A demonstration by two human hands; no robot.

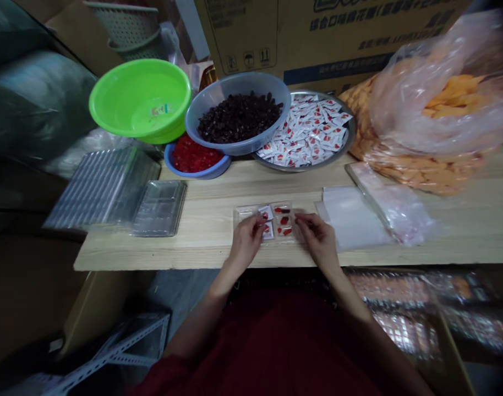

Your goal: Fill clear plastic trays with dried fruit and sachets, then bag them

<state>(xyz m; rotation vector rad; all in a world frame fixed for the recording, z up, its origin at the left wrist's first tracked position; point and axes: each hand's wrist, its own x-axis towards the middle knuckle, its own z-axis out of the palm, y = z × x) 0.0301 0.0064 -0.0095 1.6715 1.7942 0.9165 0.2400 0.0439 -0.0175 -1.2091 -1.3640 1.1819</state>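
Note:
A clear plastic tray [245, 211] lies near the table's front edge, with two small white packets [268, 231] in its middle and red and dark pieces [284, 220] in compartments to their right. My left hand [247, 236] is at the tray's left part, its thumb and finger pinched at the packets; whether it grips one is too small to tell. At the tray's right edge my right hand [317, 234] has its fingers pressed together, and what they hold, if anything, cannot be made out.
Behind the tray stand a green basin [140, 99], a bowl of dark pieces [239, 113], a bowl of red pieces [197, 157] and a pan of packets [309, 132]. Stacked trays [158, 209] are left; clear bags [354, 217] and a big orange-filled bag [425, 132] are right.

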